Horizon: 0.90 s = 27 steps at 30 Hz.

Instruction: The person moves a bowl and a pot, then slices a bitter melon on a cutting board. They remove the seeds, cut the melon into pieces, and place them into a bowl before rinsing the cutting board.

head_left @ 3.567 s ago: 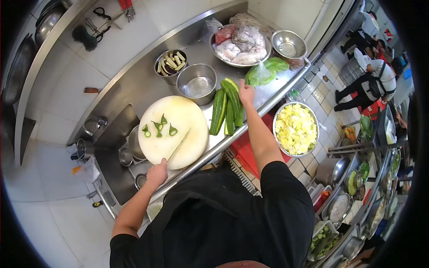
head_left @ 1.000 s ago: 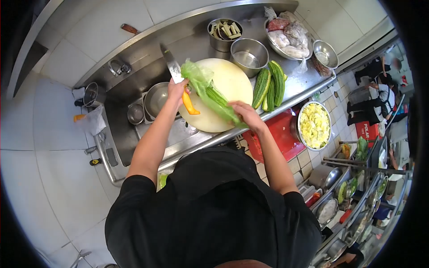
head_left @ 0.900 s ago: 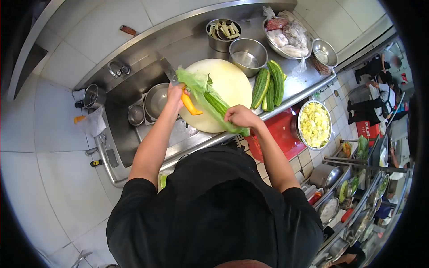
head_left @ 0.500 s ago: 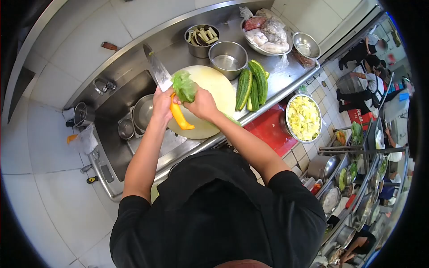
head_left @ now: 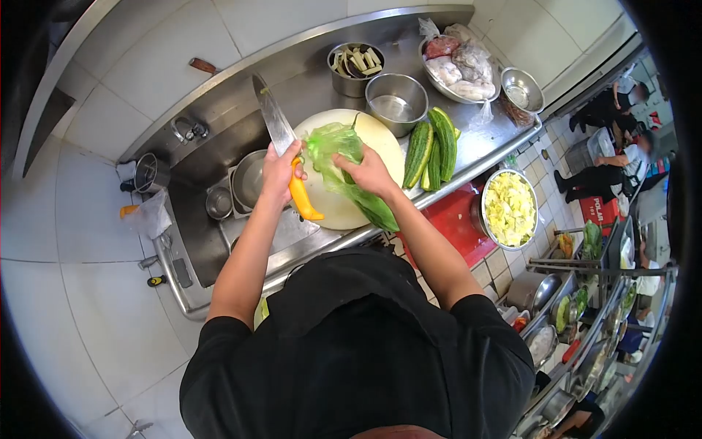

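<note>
Head view: your left hand [head_left: 281, 175] grips the knife [head_left: 276, 121], its orange handle slanting down past your palm, and your right hand [head_left: 365, 174] is closed on the green bundle [head_left: 338, 157], thumb pressed in. Folds and fingers hide what that bundle holds, and whether its wrap is plastic or leaf is hard to tell; it lies over the round board [head_left: 373, 143], its tail reaching the near rim at 5 o'clock. Your left fingertips are partly hidden, so whether they also touch the bundle you cannot tell. The blade points to 11 o'clock, its tip beyond the board's edge. Around the board, steel counter [head_left: 311, 91] shows toward 11 and 12 o'clock, the metal pot [head_left: 397, 104] sits near the rim at 1, the ridged green gourds [head_left: 443, 143] at 3, and the sink [head_left: 201, 230] spreads from 8 to 9.
</note>
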### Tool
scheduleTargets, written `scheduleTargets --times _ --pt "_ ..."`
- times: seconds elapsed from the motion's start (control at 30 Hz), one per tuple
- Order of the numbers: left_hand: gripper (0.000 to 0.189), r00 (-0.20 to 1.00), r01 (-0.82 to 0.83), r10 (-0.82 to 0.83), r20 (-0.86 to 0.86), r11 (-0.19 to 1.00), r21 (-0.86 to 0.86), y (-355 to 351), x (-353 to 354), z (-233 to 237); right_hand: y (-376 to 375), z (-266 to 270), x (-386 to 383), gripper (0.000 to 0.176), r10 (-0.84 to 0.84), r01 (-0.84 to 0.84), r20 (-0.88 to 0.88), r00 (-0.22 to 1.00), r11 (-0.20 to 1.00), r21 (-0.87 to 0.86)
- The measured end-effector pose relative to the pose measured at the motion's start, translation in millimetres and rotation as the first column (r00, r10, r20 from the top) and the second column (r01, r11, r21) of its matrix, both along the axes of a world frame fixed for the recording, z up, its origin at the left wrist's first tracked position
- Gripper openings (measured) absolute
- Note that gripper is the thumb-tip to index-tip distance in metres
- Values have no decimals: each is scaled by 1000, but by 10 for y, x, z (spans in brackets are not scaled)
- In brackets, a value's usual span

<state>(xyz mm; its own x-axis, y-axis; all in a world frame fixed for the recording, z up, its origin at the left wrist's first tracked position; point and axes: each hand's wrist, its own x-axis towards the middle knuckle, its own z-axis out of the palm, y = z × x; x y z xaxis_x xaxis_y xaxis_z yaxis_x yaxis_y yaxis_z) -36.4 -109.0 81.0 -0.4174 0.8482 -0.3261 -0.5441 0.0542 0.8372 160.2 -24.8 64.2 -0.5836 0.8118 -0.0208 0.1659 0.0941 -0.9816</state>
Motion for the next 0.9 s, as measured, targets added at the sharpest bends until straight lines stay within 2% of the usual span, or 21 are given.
scheduleTargets --times 0.03,0.13,0.17,0.27,0.3,0.37,0.4,0.43,0.47,0.57,0.63,0.67,0.7,0.77,0.8,0.83,0.87,0.9 --pt "39 1000 -8 8 -5 998 63 -28 2 54 14 -130 -2 56 -31 31 11 999 1000 2" --pt "51 978 -8 47 -202 982 190 -33 60 204 11 -411 -62 72 -101 101 -9 995 994 -44" --pt "60 969 29 25 -245 977 211 -33 74 252 -12 -382 -99 77 -121 119 -25 992 991 -67" --pt "60 839 221 -128 -528 968 117 11 162 292 -133 -256 -167 86 -141 150 200 970 988 -33" --pt "60 738 260 -229 -635 965 -46 10 175 267 -161 -234 -188 85 -128 137 215 968 990 -28" --pt "57 718 242 -266 -644 962 -127 5 211 310 -198 -208 -219 82 -106 114 244 964 993 -18" --pt "55 706 235 -287 -647 957 -169 -3 238 336 -210 -220 -217 78 -61 72 198 978 996 -50" --pt "44 757 176 -182 -628 982 -72 -13 275 352 -216 -250 -215 75 -18 30 150 988 996 -80" --pt "43 797 189 -160 -583 982 -12 9 254 355 -228 -296 -211 73 22 -11 101 995 994 -108" --pt "36 911 196 -138 -389 974 114 95 186 306 -325 -625 -240 68 136 -131 -61 989 988 80" --pt "36 978 201 -196 -67 976 83 124 112 189 -347 -645 -178 69 172 -171 -56 983 985 37" --pt "36 972 208 -214 98 976 69 129 62 162 -366 -580 -161 70 189 -189 -57 980 982 15" --pt "36 949 253 -259 182 966 53 118 17 202 -397 -438 -153 70 224 -225 41 974 974 -2" --pt "36 897 420 -408 171 907 -37 53 -50 231 -466 -202 -109 70 283 -280 232 931 959 -45" --pt "36 860 499 -481 172 863 -80 27 -45 232 -525 -285 -112 71 300 -314 300 906 949 0" --pt "37 827 562 -553 96 814 -151 19 8 184 -597 -436 -143 71 313 -352 368 876 935 42" --pt "36 849 528 -525 62 837 -143 13 63 195 -653 -423 -174 72 323 -394 435 840 916 80" --pt "36 870 491 -492 28 860 -137 -4 109 213 -680 -289 -148 72 391 -415 379 839 909 -18"
